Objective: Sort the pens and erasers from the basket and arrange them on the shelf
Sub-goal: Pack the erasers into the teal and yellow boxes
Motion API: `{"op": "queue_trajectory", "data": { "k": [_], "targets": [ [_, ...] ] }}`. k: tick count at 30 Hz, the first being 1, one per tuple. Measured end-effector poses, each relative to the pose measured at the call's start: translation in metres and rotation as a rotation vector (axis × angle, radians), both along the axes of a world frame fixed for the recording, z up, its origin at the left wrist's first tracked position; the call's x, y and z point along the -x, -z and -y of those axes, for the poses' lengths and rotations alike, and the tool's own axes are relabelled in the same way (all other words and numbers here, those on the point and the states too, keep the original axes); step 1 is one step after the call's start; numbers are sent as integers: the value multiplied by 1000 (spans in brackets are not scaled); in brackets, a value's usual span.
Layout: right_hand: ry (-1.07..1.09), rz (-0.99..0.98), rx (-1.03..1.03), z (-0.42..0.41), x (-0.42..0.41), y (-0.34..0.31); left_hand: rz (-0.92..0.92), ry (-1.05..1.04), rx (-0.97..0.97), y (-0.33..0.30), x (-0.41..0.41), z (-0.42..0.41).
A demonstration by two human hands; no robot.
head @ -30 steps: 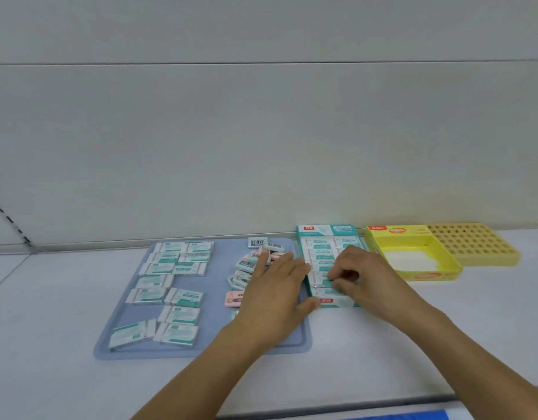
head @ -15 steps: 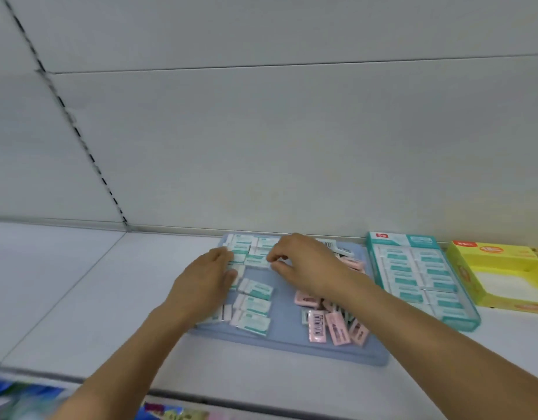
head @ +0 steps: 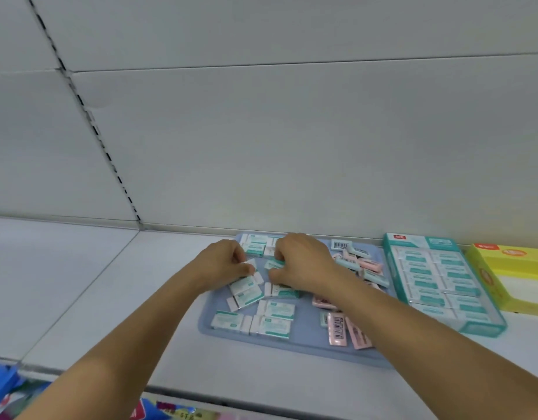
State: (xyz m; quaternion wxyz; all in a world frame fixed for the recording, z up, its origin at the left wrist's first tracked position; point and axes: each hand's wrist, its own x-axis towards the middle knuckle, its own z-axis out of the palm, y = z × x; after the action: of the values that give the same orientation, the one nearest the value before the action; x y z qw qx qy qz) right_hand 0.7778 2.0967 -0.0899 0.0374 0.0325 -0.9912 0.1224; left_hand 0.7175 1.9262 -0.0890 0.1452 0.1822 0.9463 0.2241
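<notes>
While both hands work over the blue tray (head: 295,344) on the white shelf (head: 134,298), we note the left hand (head: 222,265) with fingers curled, pinching a teal-and-white eraser (head: 252,265) at its end. The right hand (head: 301,262) has fingers curled down onto another teal eraser (head: 274,264); whether it grips it we cannot tell. More teal erasers (head: 273,317) lie flat at the tray's left, pink erasers (head: 346,328) at its right. Just right of the tray stands a teal box (head: 437,283) packed with erasers, then a yellow box (head: 513,277).
</notes>
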Motion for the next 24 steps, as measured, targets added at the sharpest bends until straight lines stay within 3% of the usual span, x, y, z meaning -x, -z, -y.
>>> {"op": "queue_trajectory", "data": {
  "k": [3, 5, 7, 9, 11, 16, 20, 24],
  "targets": [
    [106, -61, 412, -15, -15, -6, -118, -94, -188, 2, -5, -2],
    [180, -79, 887, -28, -29, -12, -67, -252, -559, -1, -14, -11],
    [206, -111, 1251, -42, -44, -17, 295, -353, -976, -10, -31, -28],
    [175, -162, 1384, -57, -60, -20, 652, -322, -1216, -13, -50, -46],
    [106, -199, 1420, -70, -75, -22, 761, -201, -1234, -10, -67, -64],
    [56, -274, 1294, -100, -104, -23, 707, 6, -1217, -5, -90, -102],
    [230, -337, 1190, -116, -118, -26, 573, 49, -1114, -7, -96, -123],
    [362, -414, 955, -135, -129, -22, 525, 31, -1027, -10, -106, -143]
  ]
}}
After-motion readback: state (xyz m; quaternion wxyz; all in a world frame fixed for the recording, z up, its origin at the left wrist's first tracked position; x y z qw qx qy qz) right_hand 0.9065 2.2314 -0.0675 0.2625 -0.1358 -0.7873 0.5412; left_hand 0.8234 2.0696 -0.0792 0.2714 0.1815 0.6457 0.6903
